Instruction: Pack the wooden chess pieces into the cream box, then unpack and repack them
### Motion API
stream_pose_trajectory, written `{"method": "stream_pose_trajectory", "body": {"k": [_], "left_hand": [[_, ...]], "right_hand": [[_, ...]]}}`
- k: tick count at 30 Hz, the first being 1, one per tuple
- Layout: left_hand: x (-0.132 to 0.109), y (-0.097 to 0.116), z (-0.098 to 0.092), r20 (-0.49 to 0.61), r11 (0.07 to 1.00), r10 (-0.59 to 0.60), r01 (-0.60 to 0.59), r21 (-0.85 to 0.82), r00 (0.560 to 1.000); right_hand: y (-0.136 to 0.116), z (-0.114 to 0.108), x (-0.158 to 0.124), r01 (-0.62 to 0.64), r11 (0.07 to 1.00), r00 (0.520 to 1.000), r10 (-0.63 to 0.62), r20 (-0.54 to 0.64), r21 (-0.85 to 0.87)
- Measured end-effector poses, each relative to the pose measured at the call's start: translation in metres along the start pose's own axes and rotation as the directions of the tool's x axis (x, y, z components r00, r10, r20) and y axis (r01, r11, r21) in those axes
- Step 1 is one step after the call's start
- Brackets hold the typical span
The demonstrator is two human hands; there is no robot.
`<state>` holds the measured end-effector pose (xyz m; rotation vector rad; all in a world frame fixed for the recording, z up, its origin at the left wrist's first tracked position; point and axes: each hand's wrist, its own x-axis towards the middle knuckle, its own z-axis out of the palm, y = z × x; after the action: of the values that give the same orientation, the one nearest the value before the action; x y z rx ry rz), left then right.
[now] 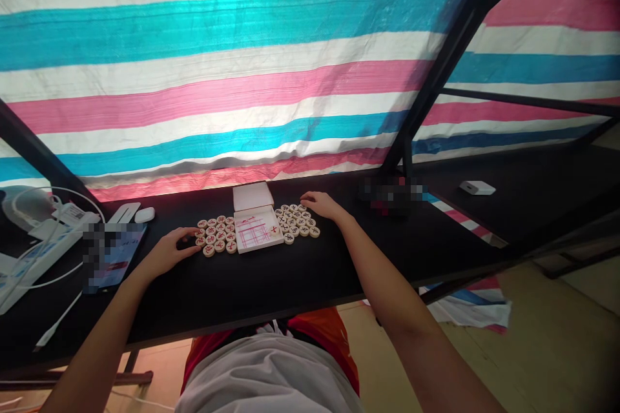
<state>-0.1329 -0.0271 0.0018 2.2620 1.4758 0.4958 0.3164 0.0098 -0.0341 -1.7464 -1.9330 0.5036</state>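
Two groups of round xiangqi pieces lie on the black desk, one on each side of an open white box (252,245). Red characters mark the left group of pieces (220,237); the right group of pieces (296,222) has dark characters. My left hand (172,250) rests at the red group's outer edge, thumb and fingers apart, fingertips by the nearest discs. At the far right edge of the dark group is my right hand (323,204), its fingers stretched out against the pieces. Inside the box are red grid lines and a red mark or piece (274,230). The lid (253,196) is folded back.
A phone (116,258), a white earbud case (144,214) and a power strip (43,264) with cables are at the left. To the right are a blurred dark object (390,197) and a white charger (477,188). A striped tarp (217,97) hangs behind the desk.
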Motion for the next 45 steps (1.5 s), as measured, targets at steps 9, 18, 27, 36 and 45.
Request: {"method": "stream_pose_trajectory", "body": {"k": [9, 18, 27, 36, 45], "left_hand": [[-0.0001, -0.0013, 0.0, 0.017, 1.0, -0.008, 0.008, -0.01, 1.0], [0.0007, -0.0031, 0.001, 0.015, 1.0, -0.005, 0.005, 0.001, 1.0], [0.0004, -0.0025, 0.0004, 0.017, 1.0, -0.011, 0.011, -0.005, 1.0], [0.0002, -0.0047, 0.0018, 0.0, 1.0, 0.004, -0.004, 0.004, 1.0], [0.0007, -0.0052, 0.0014, 0.004, 1.0, 0.002, -0.002, 0.004, 1.0]], "right_hand": [[0.0008, 0.0013, 0.0008, -0.006, 1.0, 1.0, 0.006, -0.008, 0.0], [-0.0021, -0.001, -0.0008, -0.01, 1.0, 1.0, 0.01, -0.001, -0.019], [-0.003, -0.0009, -0.0012, -0.005, 1.0, 1.0, 0.005, -0.007, -0.01], [-0.0007, 0.0, -0.0007, -0.009, 1.0, 1.0, 0.009, -0.008, -0.007], [0.0015, 0.0014, 0.0011, 0.003, 1.0, 1.0, -0.003, -0.009, -0.012]]}}
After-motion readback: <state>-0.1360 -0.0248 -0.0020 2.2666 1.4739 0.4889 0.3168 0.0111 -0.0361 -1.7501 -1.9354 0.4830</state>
